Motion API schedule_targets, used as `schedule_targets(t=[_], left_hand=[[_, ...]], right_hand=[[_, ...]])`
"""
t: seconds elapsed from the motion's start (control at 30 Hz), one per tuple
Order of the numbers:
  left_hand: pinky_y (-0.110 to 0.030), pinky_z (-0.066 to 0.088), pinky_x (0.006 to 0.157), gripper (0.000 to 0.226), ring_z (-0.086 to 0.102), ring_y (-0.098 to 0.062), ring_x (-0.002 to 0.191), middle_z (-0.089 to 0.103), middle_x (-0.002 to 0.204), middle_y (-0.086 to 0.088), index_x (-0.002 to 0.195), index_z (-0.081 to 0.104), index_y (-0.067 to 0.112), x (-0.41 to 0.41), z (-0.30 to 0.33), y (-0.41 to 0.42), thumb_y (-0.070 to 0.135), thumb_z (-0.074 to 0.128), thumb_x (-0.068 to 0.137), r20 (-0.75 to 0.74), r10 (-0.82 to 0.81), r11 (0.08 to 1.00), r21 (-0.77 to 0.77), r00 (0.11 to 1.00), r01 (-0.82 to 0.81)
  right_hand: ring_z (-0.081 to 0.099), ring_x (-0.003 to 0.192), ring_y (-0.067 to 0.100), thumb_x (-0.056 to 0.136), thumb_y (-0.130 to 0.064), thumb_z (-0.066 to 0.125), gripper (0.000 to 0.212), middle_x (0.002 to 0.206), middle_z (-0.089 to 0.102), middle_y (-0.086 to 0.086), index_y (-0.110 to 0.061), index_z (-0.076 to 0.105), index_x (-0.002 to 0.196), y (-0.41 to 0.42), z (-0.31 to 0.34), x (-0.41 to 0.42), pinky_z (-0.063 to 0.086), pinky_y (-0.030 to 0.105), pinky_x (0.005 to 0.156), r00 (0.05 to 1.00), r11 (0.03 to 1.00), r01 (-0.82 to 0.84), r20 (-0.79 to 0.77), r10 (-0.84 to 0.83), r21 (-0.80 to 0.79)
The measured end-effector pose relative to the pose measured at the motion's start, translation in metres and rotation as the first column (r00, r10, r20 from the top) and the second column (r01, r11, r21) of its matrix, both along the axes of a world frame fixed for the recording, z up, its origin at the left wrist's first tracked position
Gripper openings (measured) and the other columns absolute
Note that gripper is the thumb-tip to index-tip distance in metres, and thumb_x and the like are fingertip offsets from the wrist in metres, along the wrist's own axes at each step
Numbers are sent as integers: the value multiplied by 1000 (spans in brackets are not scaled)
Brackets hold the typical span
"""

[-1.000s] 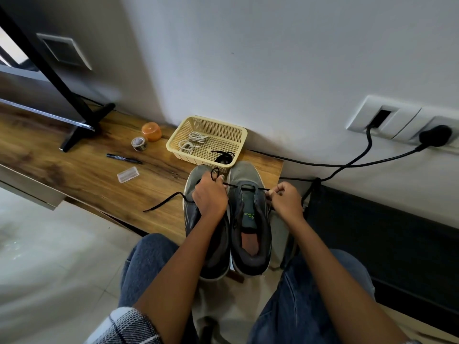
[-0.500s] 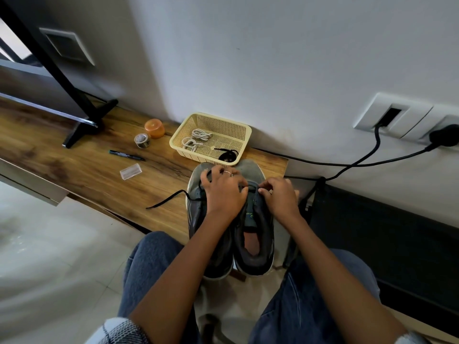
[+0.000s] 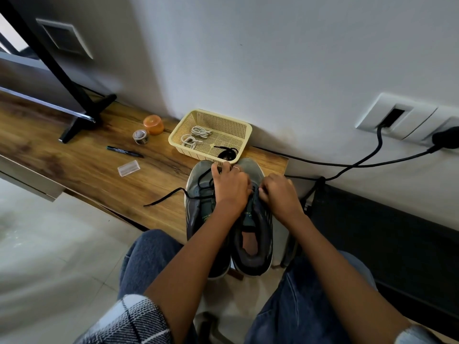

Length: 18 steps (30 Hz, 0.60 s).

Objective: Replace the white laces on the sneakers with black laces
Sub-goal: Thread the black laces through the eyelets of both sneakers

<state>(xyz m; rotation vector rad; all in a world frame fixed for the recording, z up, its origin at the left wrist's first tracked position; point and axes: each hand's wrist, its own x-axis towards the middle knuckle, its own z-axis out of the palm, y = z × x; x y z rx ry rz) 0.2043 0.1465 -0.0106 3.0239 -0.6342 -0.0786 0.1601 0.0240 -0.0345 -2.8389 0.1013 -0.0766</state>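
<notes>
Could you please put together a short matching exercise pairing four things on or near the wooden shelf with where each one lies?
Things:
1. white laces
2. orange lid
3. black pen
4. sneakers

Places:
A. left of the basket, by the wall
B. under both hands
C. inside the basket
D. flat on the shelf, between the tape roll and the clear box

Pairs: 1-C, 2-A, 3-D, 4-B

Both hands (image 3: 255, 192) on grey sneakers (image 3: 255, 219), black lace (image 3: 171, 196) trailing
</notes>
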Motion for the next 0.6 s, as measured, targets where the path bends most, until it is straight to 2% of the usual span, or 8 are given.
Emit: schedule_targets(t=[0.1,0.2,0.27,0.37,0.47,0.6], left_hand=[[-47,13,114,28,33,-24,128,54,126,0,109,66,22,-1,-1,-1,39,48,97,10,-15,999,44,1000,15],[-47,12,114,30,33,-24,127,52,129,-1,112,65,20,-1,-2,-1,38,45,98,20,-37,998,60,999,35],[-46,12,114,31,33,-24,127,51,129,-1,112,66,21,-1,-3,0,38,44,98,18,-39,998,51,999,38],[-46,12,113,31,32,-23,127,51,129,0,112,66,24,0,-6,1,39,43,98,12,-36,999,38,999,36],[-46,11,113,30,32,-23,126,52,128,-1,113,66,25,0,-8,2,39,43,98,16,-36,999,26,999,35],[-45,10,112,28,33,-22,124,53,126,1,110,67,27,1,-7,1,39,46,97,26,-48,999,10,999,48]], right_hand=[[48,93,23,92,-15,49,13,94,55,8,-9,59,88,0,2,4,40,38,84,998,997,34,-58,-31,68],[48,79,22,85,-10,51,13,82,54,9,-8,56,73,-3,1,11,43,38,73,972,949,177,-196,-127,262],[47,67,24,86,-10,52,18,70,52,12,-6,55,69,-5,4,16,39,34,63,936,857,272,-328,-129,438],[53,68,23,92,-14,50,17,74,56,11,-8,57,79,-8,13,20,40,31,62,847,658,452,-522,-103,602],[53,68,17,94,-12,48,15,78,57,7,-10,56,82,-11,21,22,41,26,59,754,492,598,-653,-75,633],[52,76,18,93,-15,50,13,83,57,7,-12,56,82,-12,21,26,41,27,64,686,392,697,-719,-116,601]])
